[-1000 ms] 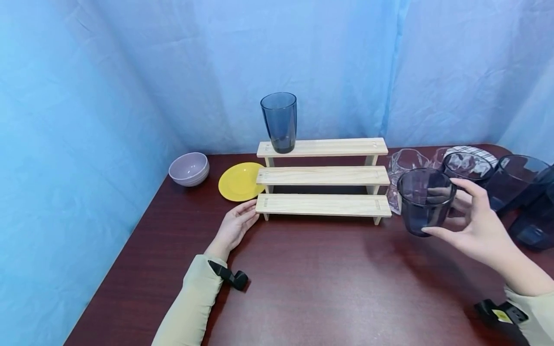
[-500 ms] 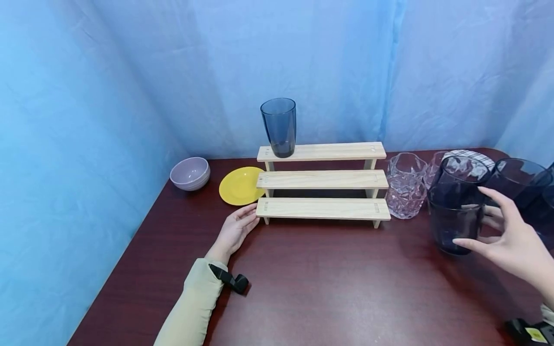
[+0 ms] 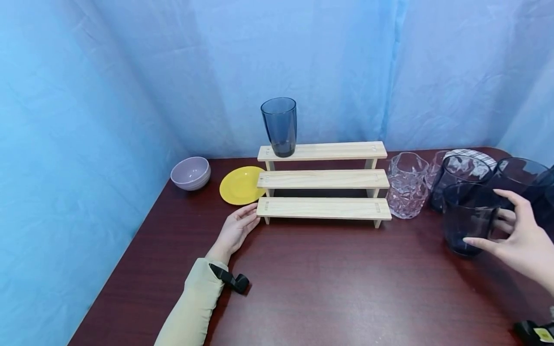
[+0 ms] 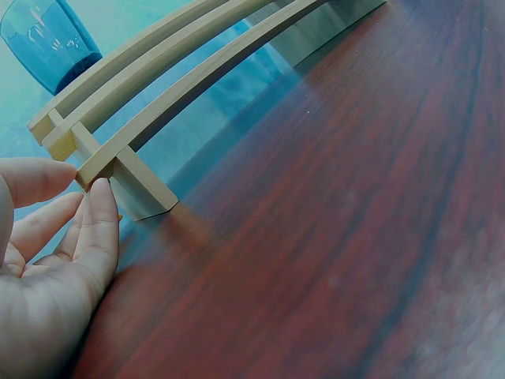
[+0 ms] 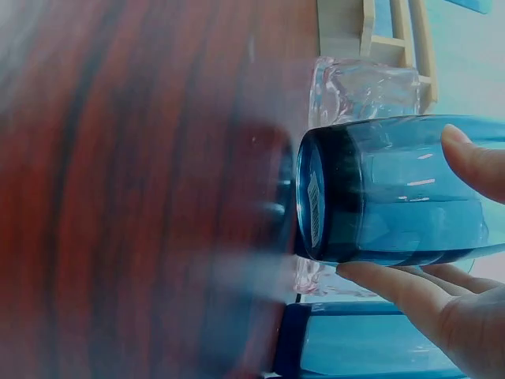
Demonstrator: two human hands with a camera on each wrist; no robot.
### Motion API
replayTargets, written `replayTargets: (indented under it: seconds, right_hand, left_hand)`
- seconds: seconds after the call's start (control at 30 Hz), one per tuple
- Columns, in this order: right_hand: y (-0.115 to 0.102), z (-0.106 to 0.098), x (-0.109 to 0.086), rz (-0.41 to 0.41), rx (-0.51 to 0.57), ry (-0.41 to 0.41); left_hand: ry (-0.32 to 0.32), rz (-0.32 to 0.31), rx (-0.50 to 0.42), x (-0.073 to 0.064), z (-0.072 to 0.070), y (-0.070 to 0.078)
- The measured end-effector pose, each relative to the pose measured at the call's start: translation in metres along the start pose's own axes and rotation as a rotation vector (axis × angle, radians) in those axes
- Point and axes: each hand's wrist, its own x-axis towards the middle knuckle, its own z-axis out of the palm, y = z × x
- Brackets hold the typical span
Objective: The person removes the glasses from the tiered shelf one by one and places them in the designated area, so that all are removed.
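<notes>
My left hand (image 3: 235,228) pinches the left end of the lowest board of a three-tier wooden rack (image 3: 324,207); in the left wrist view thumb and fingertips meet at that board's corner. At the right, my right hand (image 3: 517,235) grips a dark blue drinking glass (image 5: 394,189) between thumb and fingers. The glass is upright, its base close over the table, in front of other blue glasses (image 3: 521,173). Another blue glass (image 3: 280,127) stands on the left end of the rack's top board.
Left of the rack are a yellow plate (image 3: 240,186) and a lilac bowl (image 3: 190,173). Clear textured glasses (image 3: 407,192) stand just right of it, with a checked white dish (image 3: 478,156) behind. Blue curtains (image 3: 329,62) enclose the dark red table (image 3: 329,283).
My right hand has carried the blue glass right and lower, away from the rack toward the other blue glasses. My left hand keeps its place on the rack.
</notes>
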Motion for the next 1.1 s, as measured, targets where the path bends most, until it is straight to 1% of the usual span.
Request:
replayTargets:
  seconds: [0.03,0.1,0.2,0.3,0.37,0.47,0.6,0.8,1.0,1.1]
  right_hand:
    - [0.002,0.000,0.001,0.003,-0.002,-0.001]
    - [0.011,0.003,0.004,0.000,0.003,-0.001]
    - [0.036,0.008,0.009,-0.008,0.005,0.014]
    - [0.053,0.010,0.013,-0.026,0.060,0.040]
    - [0.061,0.011,0.013,-0.023,0.082,0.065]
    - [0.065,0.009,0.011,-0.019,0.121,0.106]
    - [0.064,0.005,0.008,-0.041,0.148,0.143]
    - [0.074,0.005,0.008,-0.052,0.120,0.201]
    - [0.080,0.005,0.009,-0.074,0.141,0.225]
    - [0.081,0.005,0.010,-0.069,0.147,0.235]
  left_hand:
    - [0.002,0.002,-0.001,0.000,0.000,0.000]
    - [0.003,0.005,-0.001,0.000,0.000,0.000]
    - [0.002,0.006,-0.005,0.000,0.000,0.000]
    - [-0.002,0.008,-0.010,0.000,0.000,0.000]
    - [-0.003,0.009,-0.015,0.000,0.000,0.000]
    - [-0.003,0.009,-0.013,0.000,0.001,0.000]
    - [0.000,0.004,-0.003,-0.001,0.001,0.001]
    - [-0.002,0.000,-0.002,-0.002,0.000,0.001]
    - [-0.005,0.003,-0.010,-0.002,0.001,0.001]
    - [-0.003,0.004,-0.007,-0.002,0.000,0.001]
